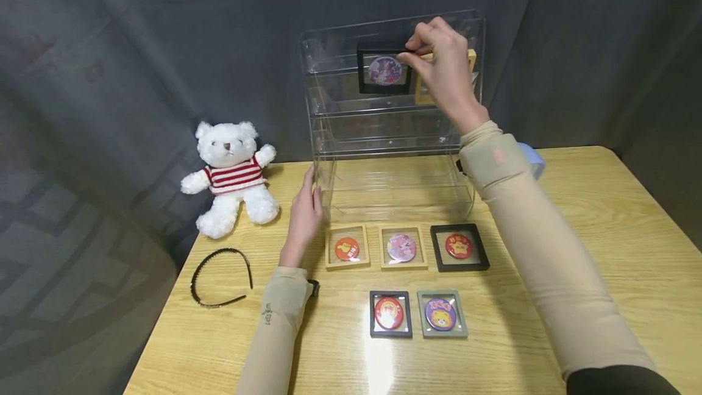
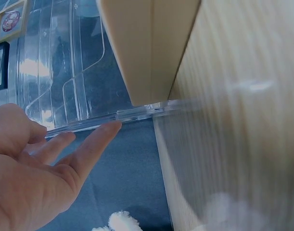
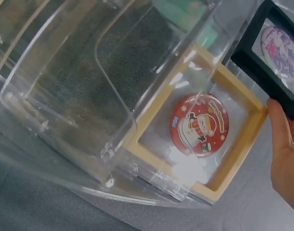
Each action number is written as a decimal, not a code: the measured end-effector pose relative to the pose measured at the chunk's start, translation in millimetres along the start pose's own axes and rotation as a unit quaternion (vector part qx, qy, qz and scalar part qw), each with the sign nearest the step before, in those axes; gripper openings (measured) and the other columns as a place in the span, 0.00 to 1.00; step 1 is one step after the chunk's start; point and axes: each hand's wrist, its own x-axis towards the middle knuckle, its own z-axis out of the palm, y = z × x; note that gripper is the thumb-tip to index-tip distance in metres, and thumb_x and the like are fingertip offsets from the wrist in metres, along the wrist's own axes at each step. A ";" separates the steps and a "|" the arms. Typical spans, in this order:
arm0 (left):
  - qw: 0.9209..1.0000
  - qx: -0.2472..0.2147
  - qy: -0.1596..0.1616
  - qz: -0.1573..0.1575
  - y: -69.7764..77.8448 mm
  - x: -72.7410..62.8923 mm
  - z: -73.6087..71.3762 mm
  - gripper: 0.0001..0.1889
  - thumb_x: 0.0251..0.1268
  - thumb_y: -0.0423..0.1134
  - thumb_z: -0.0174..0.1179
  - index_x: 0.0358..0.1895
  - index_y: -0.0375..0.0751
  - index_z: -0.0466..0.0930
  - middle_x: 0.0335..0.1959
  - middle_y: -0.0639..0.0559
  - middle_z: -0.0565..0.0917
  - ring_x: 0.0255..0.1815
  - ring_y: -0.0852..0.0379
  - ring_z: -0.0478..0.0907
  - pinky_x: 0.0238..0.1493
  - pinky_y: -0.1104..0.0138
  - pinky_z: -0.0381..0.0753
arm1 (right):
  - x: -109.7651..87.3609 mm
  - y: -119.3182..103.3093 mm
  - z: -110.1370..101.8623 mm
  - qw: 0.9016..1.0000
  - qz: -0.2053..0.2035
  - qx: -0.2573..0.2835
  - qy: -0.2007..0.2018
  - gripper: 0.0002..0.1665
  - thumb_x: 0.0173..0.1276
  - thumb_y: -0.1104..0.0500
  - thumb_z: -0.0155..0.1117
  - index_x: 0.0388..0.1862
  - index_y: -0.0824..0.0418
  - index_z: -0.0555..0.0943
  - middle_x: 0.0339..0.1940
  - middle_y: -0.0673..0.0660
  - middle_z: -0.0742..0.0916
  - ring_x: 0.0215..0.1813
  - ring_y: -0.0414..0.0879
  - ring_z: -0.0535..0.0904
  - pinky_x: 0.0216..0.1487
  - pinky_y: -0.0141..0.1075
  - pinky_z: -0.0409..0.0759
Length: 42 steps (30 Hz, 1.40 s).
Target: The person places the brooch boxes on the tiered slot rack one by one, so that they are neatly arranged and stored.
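My right hand pinches the right edge of a black square display frame with a purple round badge inside. It holds this frame at the upper tier of a clear acrylic tiered rack. Beside it, partly hidden by my hand in the head view, a yellow-edged frame with a red snowman badge stands in the rack. My left hand touches the rack's left side panel with its fingers extended, as the left wrist view also shows.
Two wood-coloured frames and a black frame lie before the rack. Nearer are a dark frame and a grey-green frame. A white teddy bear and a black headband are left; a blue object is partly hidden right.
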 end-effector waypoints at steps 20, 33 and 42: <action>1.000 -0.008 -0.004 -0.008 0.2 -0.5 3.9 0.28 0.84 0.27 0.48 0.82 0.32 0.60 0.73 0.28 0.74 0.65 0.25 0.78 0.70 0.39 0.75 | -7.0 3.8 10.7 0.998 -0.010 -0.051 -0.021 0.15 0.75 0.58 0.71 0.37 0.70 0.80 0.45 0.65 0.84 0.51 0.59 0.85 0.56 0.46 0.86; 1.000 0.002 -0.001 -0.006 1.2 -0.5 3.1 0.27 0.85 0.27 0.48 0.82 0.32 0.61 0.72 0.28 0.76 0.65 0.26 0.78 0.69 0.39 0.75 | -8.3 0.2 11.4 0.996 0.005 -0.075 -0.048 0.11 0.77 0.62 0.69 0.43 0.72 0.82 0.46 0.67 0.85 0.51 0.60 0.84 0.54 0.51 0.83; 1.000 -0.002 -0.003 -0.009 0.4 -1.4 3.2 0.27 0.85 0.27 0.48 0.82 0.33 0.61 0.72 0.28 0.75 0.67 0.27 0.77 0.71 0.40 0.74 | -10.9 2.0 13.9 0.996 -0.006 -0.081 -0.049 0.09 0.79 0.64 0.66 0.47 0.72 0.83 0.47 0.67 0.86 0.45 0.60 0.82 0.49 0.49 0.81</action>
